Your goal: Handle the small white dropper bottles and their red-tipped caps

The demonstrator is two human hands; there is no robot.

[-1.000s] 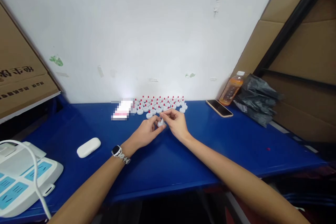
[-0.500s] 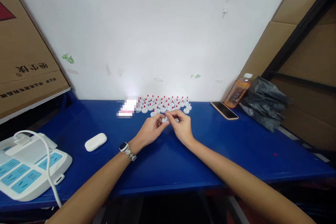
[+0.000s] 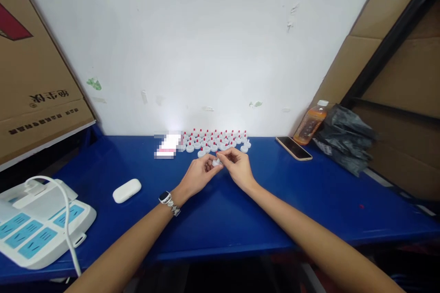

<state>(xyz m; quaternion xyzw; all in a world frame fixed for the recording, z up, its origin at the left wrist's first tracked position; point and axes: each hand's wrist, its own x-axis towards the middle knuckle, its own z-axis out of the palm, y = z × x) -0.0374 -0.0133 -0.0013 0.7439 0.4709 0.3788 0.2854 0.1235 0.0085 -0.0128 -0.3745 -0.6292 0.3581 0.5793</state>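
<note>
My left hand (image 3: 200,173) is closed around a white plastic nozzle cap (image 3: 216,163), held with its nozzle pointing up. The thumb and fingers of my right hand (image 3: 238,168) pinch together at the top of that nozzle. Those fingertips hide whether a small red tip sits between them. Just beyond both hands, several white nozzle caps (image 3: 190,148) stand in rows, most with red tips. One white cap (image 3: 244,149) at the right end of the group shows no red tip.
A blue table (image 3: 165,233) meets the white wall. Left are a white oval case (image 3: 127,191) and a power strip (image 3: 44,233) with a cable. A blurred bright item (image 3: 168,145) lies beside the caps. Right are a phone (image 3: 294,148), an orange drink bottle (image 3: 310,123) and a black plastic bag (image 3: 347,139).
The whole view has shifted slightly as the head moved. Both hands stay together at the same cap, with the white cap now showing more between the fingers.
</note>
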